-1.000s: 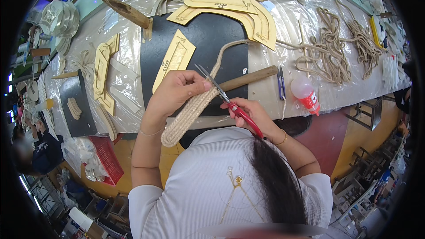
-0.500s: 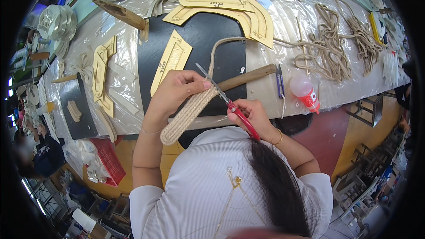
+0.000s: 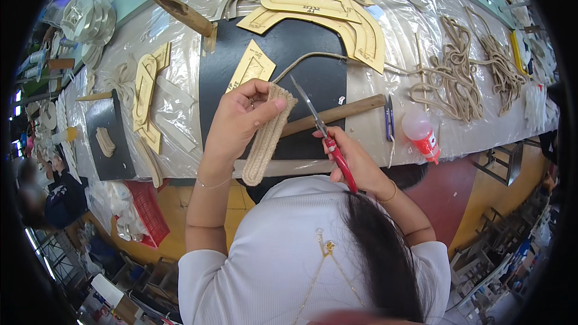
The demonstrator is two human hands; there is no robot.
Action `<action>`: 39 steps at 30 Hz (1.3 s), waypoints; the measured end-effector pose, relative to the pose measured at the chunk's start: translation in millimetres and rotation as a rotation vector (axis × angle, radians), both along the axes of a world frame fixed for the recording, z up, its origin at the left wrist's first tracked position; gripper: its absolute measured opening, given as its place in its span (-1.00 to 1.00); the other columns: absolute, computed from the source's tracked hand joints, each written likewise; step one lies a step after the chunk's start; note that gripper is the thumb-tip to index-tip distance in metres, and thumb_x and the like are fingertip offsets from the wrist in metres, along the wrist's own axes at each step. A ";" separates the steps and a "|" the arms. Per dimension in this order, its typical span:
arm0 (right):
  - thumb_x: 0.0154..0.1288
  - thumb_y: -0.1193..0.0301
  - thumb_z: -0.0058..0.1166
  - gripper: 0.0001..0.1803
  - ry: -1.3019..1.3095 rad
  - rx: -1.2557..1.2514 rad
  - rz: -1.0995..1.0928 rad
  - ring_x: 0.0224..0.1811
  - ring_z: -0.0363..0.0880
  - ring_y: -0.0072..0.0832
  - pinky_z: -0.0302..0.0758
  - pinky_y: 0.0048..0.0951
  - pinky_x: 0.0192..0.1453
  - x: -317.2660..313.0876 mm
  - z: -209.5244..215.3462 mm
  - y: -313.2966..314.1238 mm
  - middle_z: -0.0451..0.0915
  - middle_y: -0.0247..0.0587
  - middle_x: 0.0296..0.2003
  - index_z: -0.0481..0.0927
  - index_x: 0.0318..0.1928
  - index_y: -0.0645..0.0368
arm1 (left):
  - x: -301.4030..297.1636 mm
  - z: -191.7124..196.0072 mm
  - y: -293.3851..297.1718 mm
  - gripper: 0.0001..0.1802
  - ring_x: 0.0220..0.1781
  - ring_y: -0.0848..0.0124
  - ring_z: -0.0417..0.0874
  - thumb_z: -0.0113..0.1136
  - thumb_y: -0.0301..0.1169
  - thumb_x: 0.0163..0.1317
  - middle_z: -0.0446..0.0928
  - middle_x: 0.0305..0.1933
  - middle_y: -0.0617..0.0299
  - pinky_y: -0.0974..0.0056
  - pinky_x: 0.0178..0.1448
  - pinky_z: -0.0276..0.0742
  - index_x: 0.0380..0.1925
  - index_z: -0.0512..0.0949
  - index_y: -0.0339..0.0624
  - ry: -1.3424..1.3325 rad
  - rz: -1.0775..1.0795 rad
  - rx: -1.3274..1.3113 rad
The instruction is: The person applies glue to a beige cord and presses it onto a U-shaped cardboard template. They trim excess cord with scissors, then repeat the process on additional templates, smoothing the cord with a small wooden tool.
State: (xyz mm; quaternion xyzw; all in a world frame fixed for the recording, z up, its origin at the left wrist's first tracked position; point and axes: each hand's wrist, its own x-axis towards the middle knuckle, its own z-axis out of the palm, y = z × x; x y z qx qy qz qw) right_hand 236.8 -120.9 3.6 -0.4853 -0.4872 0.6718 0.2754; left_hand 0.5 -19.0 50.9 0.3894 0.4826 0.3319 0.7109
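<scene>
My left hand (image 3: 244, 114) is closed on the upper end of a long, flat beige rope coil (image 3: 268, 138), sewn from rows of cord. It tilts over the front edge of a black mat (image 3: 301, 42). A loose beige cord (image 3: 310, 55) runs from behind the coil's top toward the right; whether it is still joined there is hidden. In my right hand (image 3: 355, 156) is a pair of red-handled scissors (image 3: 334, 150), blades pointing up and left, apart from the coil. Behind them a wooden stick (image 3: 355, 108) lies across the mat.
Yellow templates (image 3: 367, 30) lie at the back, with another template (image 3: 250, 66) behind my left hand. Tangled cord (image 3: 451, 78) lies at right, near purple thread snips (image 3: 389, 117) and a red-and-clear bottle (image 3: 421, 135). A wooden post (image 3: 177, 12) juts up at the back left.
The scissors have moved away from the coil's upper end, to the right. My left hand has turned the coil more upright. The loose cord now lies lower and flatter.
</scene>
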 end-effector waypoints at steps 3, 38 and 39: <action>-0.42 -0.46 0.37 0.39 -0.025 -0.016 0.004 -0.24 0.37 -0.62 0.38 -0.58 -0.12 -0.1 5.2 1.8 0.38 -0.41 -0.18 0.34 0.36 0.25 | 0.7 2.2 1.4 -0.77 -0.34 0.63 0.61 0.42 -0.47 0.27 0.65 -0.29 0.25 0.50 -0.27 0.53 -0.16 0.62 -0.36 0.005 0.023 0.005; -0.21 0.28 0.63 -0.03 -1.247 0.330 -0.248 0.07 0.54 0.03 0.49 -0.09 0.16 151.0 0.3 -33.5 0.57 0.02 0.00 0.44 0.27 0.26 | -25.0 -35.2 -11.4 -0.76 -0.30 0.39 0.73 0.30 -0.44 0.38 0.67 -0.17 0.10 0.40 -0.17 0.70 -0.05 0.57 -0.36 -0.306 0.082 -0.160; -0.21 0.27 0.63 -0.03 -1.252 0.335 -0.260 0.06 0.55 0.02 0.50 -0.10 0.15 153.8 -2.4 -34.1 0.58 0.02 -0.01 0.45 0.28 0.26 | -19.1 -33.0 -11.6 -0.76 -0.29 0.39 0.74 0.30 -0.44 0.38 0.68 -0.16 0.08 0.39 -0.17 0.70 -0.05 0.57 -0.36 -0.328 0.062 -0.170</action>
